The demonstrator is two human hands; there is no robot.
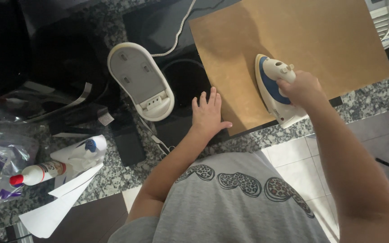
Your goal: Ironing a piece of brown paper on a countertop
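Speckled grey granite surface (113,177), far left: clear plastic bag (1,153), purple packets inside, contents otherwise indistinct. White squeeze bottle with red cap (37,173), lying flat, cap pointing left. Loose white paper sheets (64,198). White oval iron stand (140,81), upturned. Left hand (207,114): flat, fingers spread, at the left edge of the brown rectangular sheet (302,49). Right hand (303,87): fingers wrapped around the handle of the white-and-blue electric iron (273,90). Iron rests on the sheet's lower part, long axis near-vertical in view, tip pointing away from the person.

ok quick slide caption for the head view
Right hand grips a white-and-blue iron on a brown sheet; left hand lies flat at its edge.
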